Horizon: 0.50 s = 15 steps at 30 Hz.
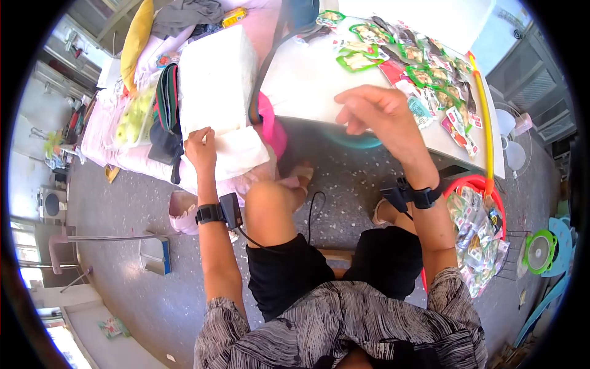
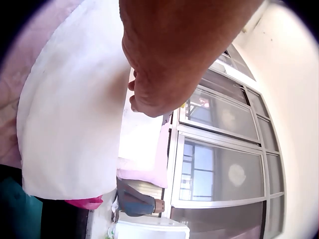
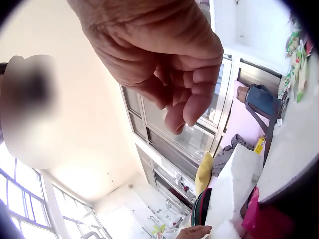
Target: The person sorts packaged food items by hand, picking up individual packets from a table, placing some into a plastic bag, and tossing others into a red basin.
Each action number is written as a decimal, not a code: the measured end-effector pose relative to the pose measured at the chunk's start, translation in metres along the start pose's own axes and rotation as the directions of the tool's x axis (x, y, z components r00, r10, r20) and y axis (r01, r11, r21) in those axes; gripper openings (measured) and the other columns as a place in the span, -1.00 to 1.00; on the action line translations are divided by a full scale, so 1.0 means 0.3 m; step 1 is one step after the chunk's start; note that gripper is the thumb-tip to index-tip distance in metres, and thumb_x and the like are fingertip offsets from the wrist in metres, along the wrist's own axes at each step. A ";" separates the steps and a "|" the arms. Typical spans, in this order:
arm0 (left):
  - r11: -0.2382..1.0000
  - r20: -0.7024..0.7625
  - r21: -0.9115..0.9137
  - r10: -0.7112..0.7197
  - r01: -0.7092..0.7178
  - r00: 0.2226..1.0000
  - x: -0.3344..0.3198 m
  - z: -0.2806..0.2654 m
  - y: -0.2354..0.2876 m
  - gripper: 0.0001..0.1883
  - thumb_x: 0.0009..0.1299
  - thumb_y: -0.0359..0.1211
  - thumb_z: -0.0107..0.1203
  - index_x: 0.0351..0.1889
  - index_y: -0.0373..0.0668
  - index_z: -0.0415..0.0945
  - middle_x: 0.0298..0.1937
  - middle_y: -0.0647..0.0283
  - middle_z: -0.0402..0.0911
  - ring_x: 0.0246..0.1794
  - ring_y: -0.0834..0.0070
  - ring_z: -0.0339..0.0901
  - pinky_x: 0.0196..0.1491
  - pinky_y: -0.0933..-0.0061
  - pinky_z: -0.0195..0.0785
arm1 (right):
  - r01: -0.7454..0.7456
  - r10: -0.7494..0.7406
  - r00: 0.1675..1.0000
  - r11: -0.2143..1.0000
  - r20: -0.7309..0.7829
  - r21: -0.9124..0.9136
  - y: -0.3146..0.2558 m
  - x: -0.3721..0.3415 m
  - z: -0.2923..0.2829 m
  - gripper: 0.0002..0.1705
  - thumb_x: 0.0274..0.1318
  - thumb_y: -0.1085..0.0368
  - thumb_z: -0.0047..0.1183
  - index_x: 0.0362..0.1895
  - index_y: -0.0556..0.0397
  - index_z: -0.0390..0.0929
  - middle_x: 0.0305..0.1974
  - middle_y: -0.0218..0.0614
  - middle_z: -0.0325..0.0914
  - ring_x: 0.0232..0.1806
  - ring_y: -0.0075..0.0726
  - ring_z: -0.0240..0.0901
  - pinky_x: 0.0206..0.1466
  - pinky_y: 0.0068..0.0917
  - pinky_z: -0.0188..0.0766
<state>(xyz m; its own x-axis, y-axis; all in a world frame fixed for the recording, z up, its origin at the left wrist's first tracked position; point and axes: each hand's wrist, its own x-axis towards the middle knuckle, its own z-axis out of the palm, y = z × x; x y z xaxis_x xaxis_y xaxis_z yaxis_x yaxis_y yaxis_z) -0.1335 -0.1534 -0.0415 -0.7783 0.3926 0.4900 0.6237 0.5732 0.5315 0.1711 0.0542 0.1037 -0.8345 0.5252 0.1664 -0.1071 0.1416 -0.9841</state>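
My left hand (image 1: pixel 200 150) is at the left edge of a white sheet (image 1: pixel 236 152), with curled fingers gripping that edge. Behind it, a larger white block (image 1: pixel 218 80) lies on the pink-covered surface. From the left wrist, the fingers of the left hand (image 2: pixel 159 89) meet the edge of the white material (image 2: pixel 75 114). Raised over the front of the white table (image 1: pixel 295 92), my right hand (image 1: pixel 381 117) has loosely curled fingers. Nothing is visible in the right hand (image 3: pixel 169 64) in the right wrist view either.
Many small food packets (image 1: pixel 424 74) cover the table's right side, beside a yellow pole (image 1: pixel 485 123). A red basin (image 1: pixel 504 212) of packets stands lower right. A dark bag (image 1: pixel 166 144) and green fruit (image 1: pixel 135 117) lie left; a pink bag (image 1: pixel 270 126) hangs between the surfaces.
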 end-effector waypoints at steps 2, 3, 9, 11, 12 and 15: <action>0.970 0.026 0.237 0.052 -0.056 0.998 0.029 -0.001 0.048 -0.80 0.06 -0.25 0.13 -0.38 -0.08 0.62 -0.30 0.21 0.57 -0.17 0.24 0.44 -0.13 0.28 0.26 | -0.031 0.031 0.999 0.999 0.011 -0.017 0.059 0.021 0.005 -0.79 0.14 0.28 -0.09 -0.25 0.12 0.53 -0.51 -0.40 0.52 -0.57 -0.67 0.39 -0.51 -0.73 0.35; 0.933 0.042 0.350 0.076 -0.086 0.996 0.049 0.004 0.059 -0.79 0.03 -0.24 0.14 -0.39 -0.08 0.62 -0.29 0.22 0.58 -0.15 0.24 0.44 -0.13 0.25 0.25 | -0.048 0.048 0.999 0.999 0.013 -0.009 0.092 0.029 0.005 -0.79 0.14 0.27 -0.09 -0.25 0.12 0.53 -0.52 -0.40 0.52 -0.57 -0.67 0.39 -0.52 -0.73 0.36; 0.973 0.274 0.222 -0.123 0.062 0.954 0.148 0.049 -0.023 -0.80 -0.10 -0.24 0.17 -0.55 -0.11 0.61 -0.55 0.21 0.57 -0.47 0.30 0.51 -0.24 0.26 0.29 | -0.157 0.157 0.988 0.987 -0.003 0.036 0.197 0.043 0.017 -0.78 0.11 0.25 -0.06 -0.27 0.11 0.53 -0.53 -0.39 0.51 -0.59 -0.64 0.37 -0.51 -0.72 0.35; 0.998 0.103 0.054 -0.021 0.016 0.994 0.133 0.052 -0.044 -0.82 -0.06 -0.28 0.16 -0.55 -0.18 0.59 -0.55 0.14 0.55 -0.52 0.25 0.50 -0.37 0.33 0.31 | -0.171 0.171 0.985 0.985 0.016 -0.007 0.190 0.038 0.017 -0.75 0.13 0.24 -0.12 -0.24 0.11 0.52 -0.50 -0.37 0.52 -0.57 -0.62 0.39 -0.48 -0.70 0.36; 1.000 -0.030 -0.026 -0.009 0.008 1.000 0.130 0.064 -0.067 -0.86 0.00 -0.37 0.16 -0.56 -0.27 0.56 -0.62 0.19 0.53 -0.60 0.39 0.46 -0.45 0.44 0.28 | -0.176 0.177 0.984 0.984 0.024 -0.028 0.187 0.037 0.016 -0.74 0.13 0.24 -0.15 -0.22 0.11 0.52 -0.49 -0.37 0.52 -0.56 -0.61 0.40 -0.46 -0.70 0.37; 0.870 -0.010 -0.452 -0.225 0.196 0.974 0.100 -0.016 0.091 -0.86 0.09 -0.43 0.16 -0.57 -0.35 0.53 -0.65 0.36 0.46 -0.62 0.67 0.32 -0.50 0.64 0.18 | -0.215 0.215 0.976 0.977 0.032 0.009 0.205 0.041 0.023 -0.72 0.12 0.21 -0.13 -0.23 0.14 0.51 -0.49 -0.35 0.53 -0.55 -0.60 0.41 -0.46 -0.69 0.37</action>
<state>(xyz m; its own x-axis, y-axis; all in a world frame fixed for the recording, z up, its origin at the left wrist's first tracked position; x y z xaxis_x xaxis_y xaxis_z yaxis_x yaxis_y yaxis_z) -0.1395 -0.1293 -0.0089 -0.8980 0.2461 0.3647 0.4224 0.2507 0.8710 0.1505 0.0636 0.0447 -0.8549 0.5162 -0.0508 0.0698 0.0175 -0.9974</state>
